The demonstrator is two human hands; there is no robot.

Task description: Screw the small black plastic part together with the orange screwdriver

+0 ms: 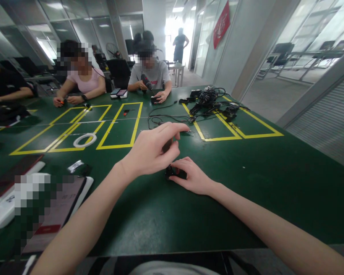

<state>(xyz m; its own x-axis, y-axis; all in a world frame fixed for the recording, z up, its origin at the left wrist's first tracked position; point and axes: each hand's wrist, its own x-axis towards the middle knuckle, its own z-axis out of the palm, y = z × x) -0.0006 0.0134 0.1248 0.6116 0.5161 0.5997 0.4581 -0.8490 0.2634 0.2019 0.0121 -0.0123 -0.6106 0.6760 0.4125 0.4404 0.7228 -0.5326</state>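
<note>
Below left hand (154,149), grip unreadable: small black piece (168,172), seemingly plastic.
Right hand (193,177) pinching it; slack fingers risk slippage.

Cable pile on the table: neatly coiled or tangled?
Tangled: the cables overlap in a messy heap, and loose strands stray across the table beyond the left hand.

Has, on the desk (255,198), a cable heap (208,98) at back right, a ring (83,146) left of the left hand (153,149), a phone (65,204) at near left, apparently a small part (169,172) at the right hand (194,176).
</note>
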